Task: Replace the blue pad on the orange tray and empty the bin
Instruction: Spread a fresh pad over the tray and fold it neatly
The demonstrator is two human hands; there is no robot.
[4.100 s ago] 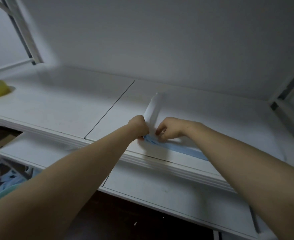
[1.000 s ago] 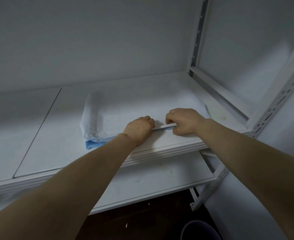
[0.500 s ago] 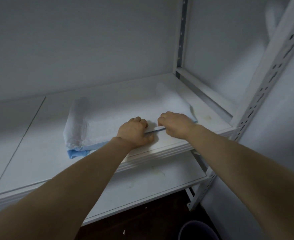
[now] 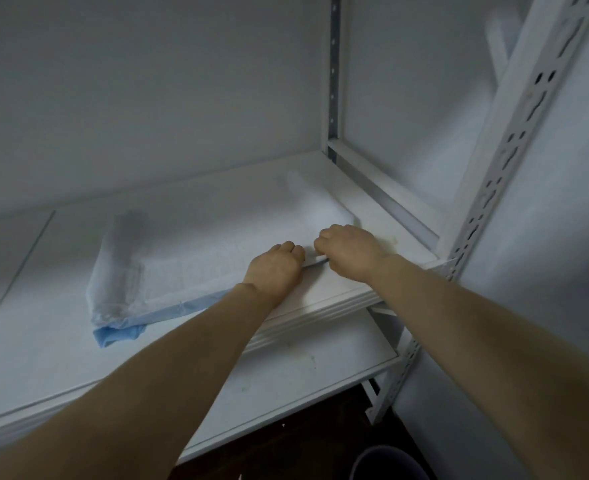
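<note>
A stack of folded pads [image 4: 196,258], white on top with blue backing showing at the front left corner [image 4: 116,334], lies on the upper white shelf [image 4: 43,344]. My left hand [image 4: 275,268] and my right hand [image 4: 348,251] sit side by side at the stack's front edge. Both have fingers curled and pinch the top pad's edge between them. The orange tray is not in view. A rounded dark bin rim [image 4: 390,462] shows at the bottom right on the floor.
A second white shelf [image 4: 303,375] lies just below the upper one. A perforated white upright [image 4: 514,140] stands at the right, with another post [image 4: 334,71] in the back corner. White walls close the back and right.
The camera has swung right and nearer, from the shelf's left part to its right corner. Both hands have slid right along the pad's front edge and still pinch it.
</note>
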